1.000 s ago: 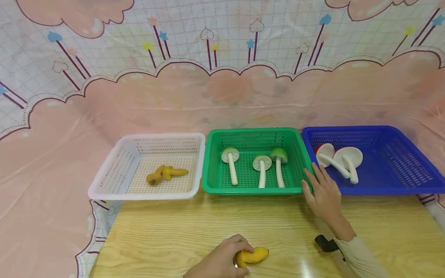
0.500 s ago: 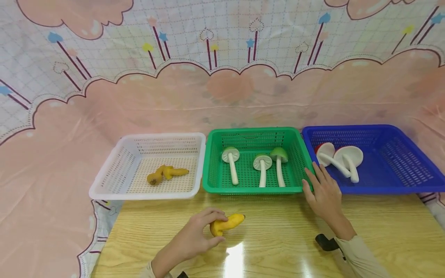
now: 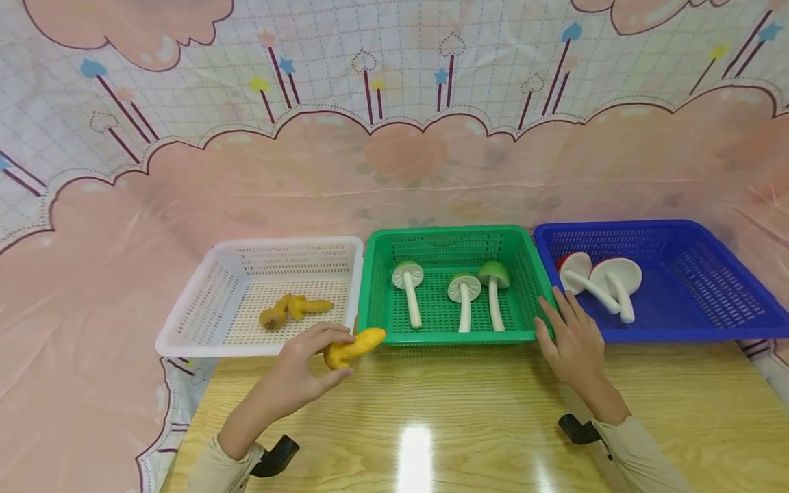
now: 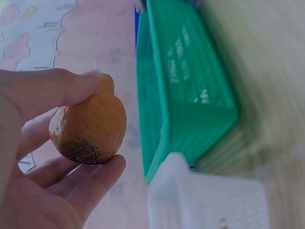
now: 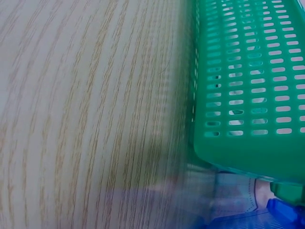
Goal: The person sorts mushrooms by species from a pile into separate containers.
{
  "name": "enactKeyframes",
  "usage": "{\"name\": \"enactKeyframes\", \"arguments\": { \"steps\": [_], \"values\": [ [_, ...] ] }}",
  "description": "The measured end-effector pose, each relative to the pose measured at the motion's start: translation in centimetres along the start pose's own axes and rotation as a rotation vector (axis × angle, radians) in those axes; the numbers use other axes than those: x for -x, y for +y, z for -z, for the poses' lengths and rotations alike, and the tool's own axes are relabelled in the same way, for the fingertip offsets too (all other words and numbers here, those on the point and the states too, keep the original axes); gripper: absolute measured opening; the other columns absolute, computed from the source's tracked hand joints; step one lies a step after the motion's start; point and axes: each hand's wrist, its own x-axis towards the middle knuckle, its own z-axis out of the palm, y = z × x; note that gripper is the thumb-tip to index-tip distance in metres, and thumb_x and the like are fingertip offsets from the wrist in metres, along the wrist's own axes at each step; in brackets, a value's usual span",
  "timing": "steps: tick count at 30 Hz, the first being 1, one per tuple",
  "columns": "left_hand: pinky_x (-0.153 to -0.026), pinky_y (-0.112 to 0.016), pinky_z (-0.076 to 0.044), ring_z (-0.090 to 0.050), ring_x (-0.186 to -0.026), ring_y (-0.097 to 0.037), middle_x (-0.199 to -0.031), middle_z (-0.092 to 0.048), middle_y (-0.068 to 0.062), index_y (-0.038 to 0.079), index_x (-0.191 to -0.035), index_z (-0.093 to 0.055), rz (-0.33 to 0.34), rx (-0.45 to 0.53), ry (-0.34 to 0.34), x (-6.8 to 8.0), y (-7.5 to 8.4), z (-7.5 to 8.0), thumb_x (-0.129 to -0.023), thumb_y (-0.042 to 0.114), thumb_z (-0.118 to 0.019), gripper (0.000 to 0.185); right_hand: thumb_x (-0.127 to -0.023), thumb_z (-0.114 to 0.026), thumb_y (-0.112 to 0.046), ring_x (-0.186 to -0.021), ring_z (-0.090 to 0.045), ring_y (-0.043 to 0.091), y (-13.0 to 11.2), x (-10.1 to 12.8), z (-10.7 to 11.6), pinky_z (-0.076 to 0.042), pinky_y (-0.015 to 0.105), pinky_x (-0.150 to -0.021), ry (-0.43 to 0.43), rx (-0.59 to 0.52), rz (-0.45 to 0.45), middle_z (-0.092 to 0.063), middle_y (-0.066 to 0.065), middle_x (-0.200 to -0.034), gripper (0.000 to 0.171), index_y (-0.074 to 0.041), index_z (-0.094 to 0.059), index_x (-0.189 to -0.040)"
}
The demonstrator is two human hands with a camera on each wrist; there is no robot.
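My left hand [image 3: 292, 373] pinches a yellow knobbly piece [image 3: 356, 346] between thumb and fingers, over the gap between the white basket's front corner and the green basket. Seen from the left wrist, the piece's rounded orange end [image 4: 93, 126] has a dark speckled patch. Two similar yellow pieces [image 3: 296, 308] lie in the white basket [image 3: 246, 348]. My right hand [image 3: 573, 346] rests with extended fingers at the front right corner of the green basket [image 3: 456, 337], beside the blue basket [image 3: 696, 335]. In the right wrist view the green basket's slotted wall [image 5: 248, 148] shows, but not the hand.
Three green-capped toy mushrooms [image 3: 411, 301] lie in the green basket. Two red-capped ones with white undersides [image 3: 616, 281] are in the blue basket. The baskets stand in a row along the back of the wooden table [image 3: 481, 411], before a patterned cloth [image 3: 394, 164].
My left hand has carried the yellow piece from the table's front edge up and leftward to the baskets. My right hand has stayed at the green basket's corner.
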Motion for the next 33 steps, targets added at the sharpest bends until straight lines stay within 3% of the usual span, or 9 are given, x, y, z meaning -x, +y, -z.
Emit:
{"name": "enactKeyframes", "arguments": {
  "steps": [6, 18, 24, 33],
  "values": [
    [-0.078, -0.029, -0.055, -0.059, -0.106, -0.022, -0.116, -0.062, -0.001, 0.011, -0.108, -0.067, 0.039, -0.037, 0.02, -0.6, -0.6, 1.3, -0.069, 0.007, -0.084, 0.043, -0.094, -0.051, -0.026, -0.13, -0.036, 0.044, 0.1, 0.0, -0.1, -0.036, 0.064, -0.091, 0.011, -0.003, 0.007, -0.044, 0.023, -0.14, 0.042, 0.001, -0.06, -0.125],
    [-0.079, -0.032, -0.055, -0.058, -0.099, -0.018, -0.116, -0.061, -0.005, 0.008, -0.11, -0.065, 0.105, -0.003, 0.011, -1.8, -2.4, 3.0, -0.073, 0.004, -0.081, 0.041, -0.094, -0.051, -0.026, -0.132, -0.034, 0.042, 0.2, 0.1, -0.3, -0.036, 0.063, -0.093, 0.019, 0.001, 0.014, -0.044, 0.024, -0.14, 0.042, 0.001, -0.06, -0.125],
    [-0.078, -0.032, -0.055, -0.059, -0.096, -0.018, -0.114, -0.061, -0.005, 0.008, -0.111, -0.065, 0.188, 0.002, -0.023, -2.7, -4.0, 3.9, -0.075, 0.004, -0.079, 0.039, -0.094, -0.051, -0.026, -0.133, -0.034, 0.041, 0.2, 0.2, -0.4, -0.036, 0.064, -0.092, 0.023, -0.003, 0.012, -0.044, 0.024, -0.14, 0.041, 0.001, -0.06, -0.125],
    [-0.082, -0.04, -0.055, -0.058, -0.101, -0.032, -0.117, -0.058, -0.017, 0.001, -0.112, -0.064, 0.344, 0.007, -0.084, -4.1, -7.1, 5.1, -0.078, 0.004, -0.077, 0.036, -0.095, -0.051, -0.026, -0.134, -0.032, 0.04, 0.1, 0.1, -0.1, -0.035, 0.064, -0.093, 0.004, -0.004, 0.0, -0.043, 0.023, -0.141, 0.041, 0.001, -0.06, -0.125]
  ]
}}
